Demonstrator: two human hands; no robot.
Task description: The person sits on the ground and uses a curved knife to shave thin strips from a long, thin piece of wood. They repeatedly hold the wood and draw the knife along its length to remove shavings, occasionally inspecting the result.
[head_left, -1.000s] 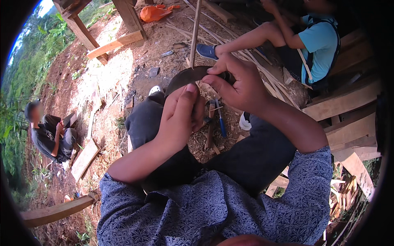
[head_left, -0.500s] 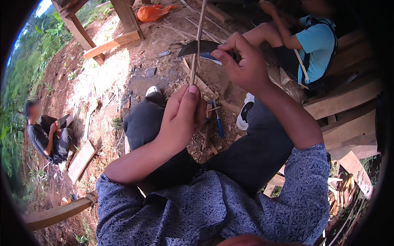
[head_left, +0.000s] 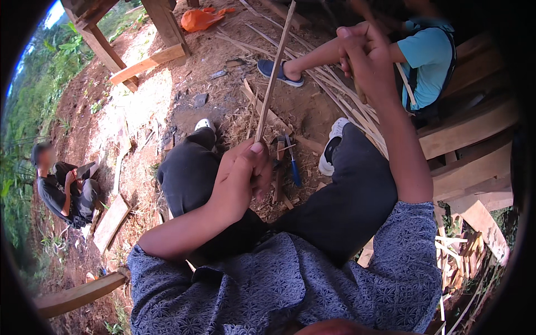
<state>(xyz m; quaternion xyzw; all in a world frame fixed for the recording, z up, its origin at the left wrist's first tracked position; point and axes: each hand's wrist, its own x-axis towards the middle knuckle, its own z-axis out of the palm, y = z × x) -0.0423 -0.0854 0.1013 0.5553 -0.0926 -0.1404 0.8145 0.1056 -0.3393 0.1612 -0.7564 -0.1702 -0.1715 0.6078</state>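
Note:
My left hand (head_left: pixel 241 170) is closed round the lower end of a thin wooden strip (head_left: pixel 276 67), with the thumb on top. The strip slants up and slightly right toward the top edge of the view. My right hand (head_left: pixel 368 64) is raised at the upper right, apart from the strip. Its fingers are wrapped round the handle of a curved knife (head_left: pixel 359 89); the dark blade cannot be made out against the background now. Beneath my hands, between my legs, lie a blue-handled tool (head_left: pixel 295 170) and a hammer-like tool (head_left: pixel 281 146).
Close at the right sits a person in a turquoise shirt (head_left: pixel 427 58), one blue shoe (head_left: pixel 279 72) forward. Long wooden strips (head_left: pixel 335 89) lie beside that leg. Another person (head_left: pixel 64 184) sits far left. Stacked beams (head_left: pixel 469 128) stand right; an orange bag (head_left: pixel 200 19) lies at the back.
My right hand has moved up and right, taking the knife off the strip. My left hand has dropped slightly, and the strip leans further right. The neighbour's blue shoe is now uncovered.

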